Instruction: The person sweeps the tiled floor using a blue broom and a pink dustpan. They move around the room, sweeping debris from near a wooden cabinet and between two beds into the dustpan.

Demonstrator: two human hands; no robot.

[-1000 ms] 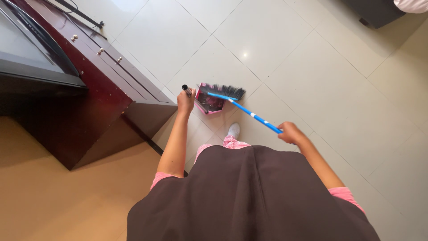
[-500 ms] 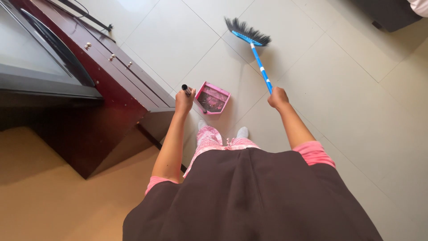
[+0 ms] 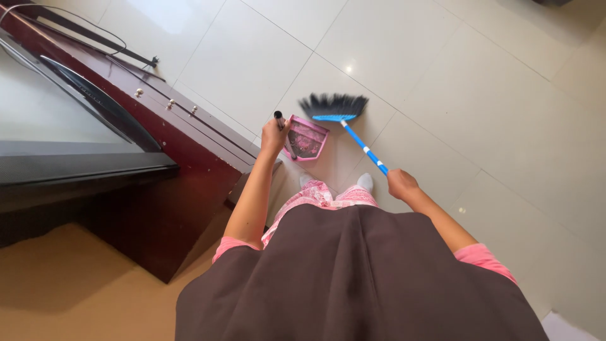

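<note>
Pink dustpan (image 3: pixel 307 137), blue-handled black-bristled broom (image 3: pixel 344 117)

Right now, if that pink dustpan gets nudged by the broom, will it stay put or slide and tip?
The pink dustpan looks like thin plastic, so probably light and apt to slide on the glossy floor tiles. The left hand grips its upright black handle, which should steady it. The broom bristles look soft, so they would likely bend against it rather than tip it.
</note>
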